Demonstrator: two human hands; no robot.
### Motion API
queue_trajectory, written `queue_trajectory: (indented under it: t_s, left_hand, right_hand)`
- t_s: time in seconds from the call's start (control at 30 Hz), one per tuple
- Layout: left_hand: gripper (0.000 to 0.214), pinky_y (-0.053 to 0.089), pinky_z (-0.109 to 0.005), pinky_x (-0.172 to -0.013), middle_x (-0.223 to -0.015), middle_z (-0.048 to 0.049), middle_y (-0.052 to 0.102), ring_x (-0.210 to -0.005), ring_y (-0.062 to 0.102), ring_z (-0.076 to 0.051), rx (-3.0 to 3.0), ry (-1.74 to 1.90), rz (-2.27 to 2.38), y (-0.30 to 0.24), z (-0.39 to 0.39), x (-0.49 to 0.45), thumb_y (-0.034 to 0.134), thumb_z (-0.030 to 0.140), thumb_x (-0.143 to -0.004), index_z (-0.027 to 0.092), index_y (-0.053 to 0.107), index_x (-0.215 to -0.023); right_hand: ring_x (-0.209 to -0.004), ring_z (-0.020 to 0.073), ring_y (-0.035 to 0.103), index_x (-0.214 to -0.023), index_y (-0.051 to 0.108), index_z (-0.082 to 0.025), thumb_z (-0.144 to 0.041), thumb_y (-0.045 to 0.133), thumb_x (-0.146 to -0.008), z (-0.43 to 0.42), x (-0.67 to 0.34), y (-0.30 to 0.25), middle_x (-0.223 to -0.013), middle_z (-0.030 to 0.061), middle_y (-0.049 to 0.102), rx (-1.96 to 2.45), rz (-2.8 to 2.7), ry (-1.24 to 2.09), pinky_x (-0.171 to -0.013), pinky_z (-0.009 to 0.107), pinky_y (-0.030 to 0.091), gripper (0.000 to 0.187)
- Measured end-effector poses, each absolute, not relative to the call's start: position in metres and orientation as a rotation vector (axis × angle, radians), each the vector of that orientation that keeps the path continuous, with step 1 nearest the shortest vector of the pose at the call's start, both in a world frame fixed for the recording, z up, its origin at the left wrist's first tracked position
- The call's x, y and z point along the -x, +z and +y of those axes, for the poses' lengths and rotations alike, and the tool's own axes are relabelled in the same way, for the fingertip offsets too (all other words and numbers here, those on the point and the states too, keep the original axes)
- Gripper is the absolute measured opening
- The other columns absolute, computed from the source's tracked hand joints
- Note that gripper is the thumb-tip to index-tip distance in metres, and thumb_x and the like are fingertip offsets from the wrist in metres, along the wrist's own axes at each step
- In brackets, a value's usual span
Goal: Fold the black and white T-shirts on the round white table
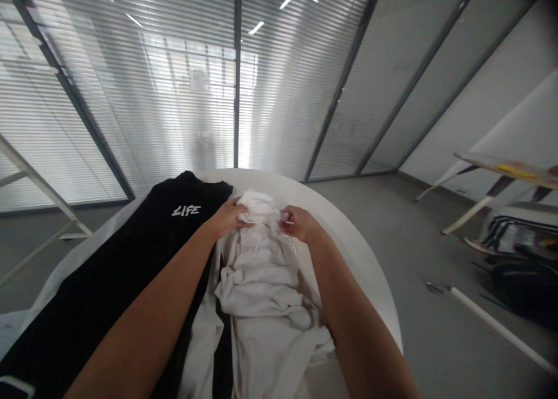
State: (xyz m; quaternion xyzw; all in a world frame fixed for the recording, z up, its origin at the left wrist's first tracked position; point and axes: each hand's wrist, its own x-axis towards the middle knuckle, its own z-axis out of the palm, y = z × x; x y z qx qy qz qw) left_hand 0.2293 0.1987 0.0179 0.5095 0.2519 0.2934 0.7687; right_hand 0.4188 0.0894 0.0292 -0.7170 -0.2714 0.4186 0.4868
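Observation:
A rumpled white long-sleeved garment [265, 294] lies lengthwise on a round white table [361, 259], its far end bunched up. My left hand [229, 217] is closed on the left side of that bunched end. On the opposite side, my right hand [299, 223] pinches the edge of the same fabric. To the left lies a black garment [135, 242] with white "Life" lettering near its far end. Part of the white garment's left side overlaps the black cloth, and my left forearm covers some of both.
Glass partitions with blinds [174, 96] stand behind the table. A pale metal frame [39, 195] is at the left. At the right are a wooden-topped table [501, 163], dark bags [523, 282] and a white pole [501, 329] on the grey floor.

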Motion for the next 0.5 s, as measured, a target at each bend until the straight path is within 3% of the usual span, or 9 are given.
queue_trajectory:
  t_s: [0.17,0.3,0.5]
  left_hand:
    - [0.033,0.061,-0.048,-0.075,-0.091,-0.005,0.067,-0.082,0.068,-0.021,-1.103,0.634,0.553,0.0158,0.1985,-0.2312,0.067,0.004,-0.062,0.014,0.064,-0.093]
    - [0.032,0.06,-0.047,-0.074,-0.085,-0.0036,0.066,-0.079,0.067,-0.019,-1.092,0.637,0.576,0.0173,0.1976,-0.2325,0.066,0.004,-0.061,0.014,0.064,-0.091]
    - [0.033,0.061,-0.043,-0.071,-0.088,-0.007,0.069,-0.078,0.068,-0.02,-1.122,0.622,0.597,0.0133,0.2014,-0.2347,0.065,0.005,-0.06,0.012,0.066,-0.092]
  right_hand:
    - [-0.06,0.0138,0.061,-0.079,0.052,-0.019,-0.02,0.056,-0.079,0.0852,-0.4129,0.0346,-0.067,-0.002,0.052,1.606,-0.519,1.134,-0.062,0.034,0.057,0.005]
    - [-0.063,0.0148,0.063,-0.084,0.05,-0.021,-0.015,0.063,-0.074,0.0843,-0.4098,0.0371,-0.072,-0.0027,0.055,1.512,-0.521,1.177,-0.065,0.039,0.058,0.017]
    - [-0.071,0.0186,0.067,-0.085,0.051,-0.021,-0.013,0.06,-0.071,0.0846,-0.4143,0.0361,-0.078,0.001,0.063,1.444,-0.566,1.162,-0.07,0.042,0.059,0.019]
